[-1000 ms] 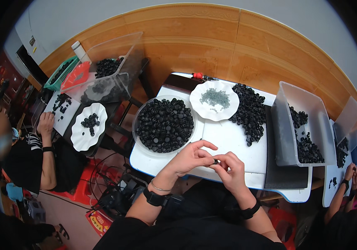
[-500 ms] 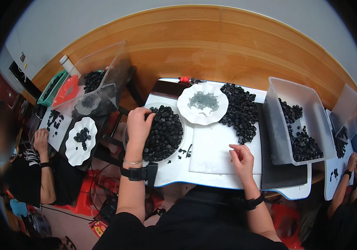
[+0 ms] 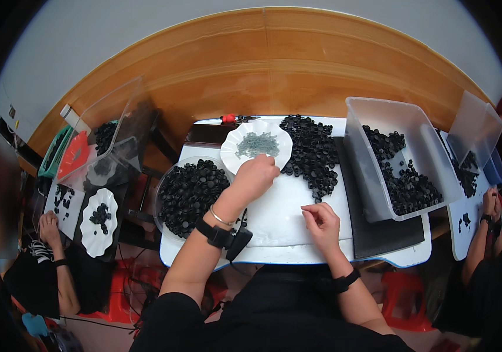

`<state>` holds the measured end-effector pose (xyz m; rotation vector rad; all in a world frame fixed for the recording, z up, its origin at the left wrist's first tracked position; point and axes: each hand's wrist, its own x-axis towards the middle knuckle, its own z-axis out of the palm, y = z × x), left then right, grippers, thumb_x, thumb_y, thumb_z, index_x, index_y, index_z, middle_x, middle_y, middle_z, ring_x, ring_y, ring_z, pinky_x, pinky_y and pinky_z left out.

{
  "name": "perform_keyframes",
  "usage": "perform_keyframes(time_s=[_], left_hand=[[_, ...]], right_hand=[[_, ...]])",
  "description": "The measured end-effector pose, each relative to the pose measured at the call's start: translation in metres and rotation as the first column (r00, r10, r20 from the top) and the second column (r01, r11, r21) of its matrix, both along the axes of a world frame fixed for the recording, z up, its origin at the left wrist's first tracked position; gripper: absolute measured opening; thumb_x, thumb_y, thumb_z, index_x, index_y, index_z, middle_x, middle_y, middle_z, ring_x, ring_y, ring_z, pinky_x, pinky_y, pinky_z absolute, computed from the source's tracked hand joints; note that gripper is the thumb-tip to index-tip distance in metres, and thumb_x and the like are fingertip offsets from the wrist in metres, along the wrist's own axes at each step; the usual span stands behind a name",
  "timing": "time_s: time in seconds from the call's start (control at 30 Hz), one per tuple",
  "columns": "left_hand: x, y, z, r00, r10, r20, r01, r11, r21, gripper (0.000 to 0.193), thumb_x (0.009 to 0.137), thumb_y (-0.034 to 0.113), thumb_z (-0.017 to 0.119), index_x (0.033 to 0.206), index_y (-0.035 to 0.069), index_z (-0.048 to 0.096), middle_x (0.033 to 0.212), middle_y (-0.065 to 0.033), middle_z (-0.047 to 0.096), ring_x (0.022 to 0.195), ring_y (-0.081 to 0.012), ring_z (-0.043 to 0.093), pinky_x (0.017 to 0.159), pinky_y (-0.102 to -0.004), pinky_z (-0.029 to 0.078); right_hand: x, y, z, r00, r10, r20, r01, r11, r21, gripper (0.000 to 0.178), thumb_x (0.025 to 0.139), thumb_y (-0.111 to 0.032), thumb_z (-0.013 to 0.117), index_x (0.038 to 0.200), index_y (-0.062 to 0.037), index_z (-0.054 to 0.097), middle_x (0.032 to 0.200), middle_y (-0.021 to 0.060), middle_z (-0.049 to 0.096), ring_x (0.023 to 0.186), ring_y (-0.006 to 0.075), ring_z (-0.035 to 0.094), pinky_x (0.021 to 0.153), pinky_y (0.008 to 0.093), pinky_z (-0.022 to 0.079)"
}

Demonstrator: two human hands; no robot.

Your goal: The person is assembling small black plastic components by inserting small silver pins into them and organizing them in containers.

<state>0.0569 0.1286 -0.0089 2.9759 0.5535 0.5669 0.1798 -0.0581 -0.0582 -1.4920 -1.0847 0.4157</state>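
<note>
My left hand (image 3: pixel 255 179) is over the near edge of a white scalloped plate (image 3: pixel 227 149), fingers bent together; what they hold, if anything, is hidden. A heap of small pale green-grey pieces (image 3: pixel 257 144) lies on that plate. Lower right, my right hand (image 3: pixel 324 227) hovers at the white mat (image 3: pixel 280 217) with thumb and fingers pinched; I cannot make out anything between them. Left of my left wrist, a round clear tub (image 3: pixel 158 202) is full of small black caps (image 3: pixel 192 196). A loose pile of similar black caps (image 3: pixel 309 154) spreads right of the plate.
Right of the mat lie a black pad (image 3: pixel 374 237) and a translucent bin (image 3: pixel 362 182) partly filled with black parts. A red-handled tool (image 3: pixel 228 118) sits at the table's back. Co-workers' hands (image 3: pixel 50 229) show at both sides, by another scalloped plate (image 3: pixel 91 243) at left.
My left hand has moved right, from above the tub of black caps to the near edge of the plate. My right hand's fingers have drawn closer together. The view has shifted.
</note>
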Motion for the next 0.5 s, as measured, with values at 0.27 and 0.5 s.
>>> perform_keyframes(time_s=[0.27,0.5], left_hand=[[0.000,-0.016,-0.021,0.994,0.090,-0.062,-0.073,0.969,0.234,0.003,0.063,0.006,0.057,0.061,0.005,0.059,0.075,-0.0067,0.053,0.077,-0.0220,0.054,0.061,-0.0320,0.049],[-0.003,-0.028,-0.019,0.996,0.071,0.059,-0.076,0.992,0.100,0.003,0.065,0.004,0.058,0.068,0.004,0.058,0.074,-0.0076,0.055,0.075,-0.0229,0.056,0.059,-0.0325,0.049]], right_hand=[[0.002,0.000,0.002,0.998,-0.006,-0.061,0.007,1.000,0.025,0.006,0.079,-0.002,0.062,0.083,-0.0011,0.066,0.074,0.0034,0.057,0.059,0.0071,0.054,0.052,0.0190,0.042],[0.013,0.001,0.004,0.982,-0.008,-0.187,0.012,1.000,0.023,0.010,0.080,-0.003,0.061,0.090,-0.0012,0.064,0.080,0.0042,0.057,0.058,0.0071,0.055,0.053,0.0190,0.043]])
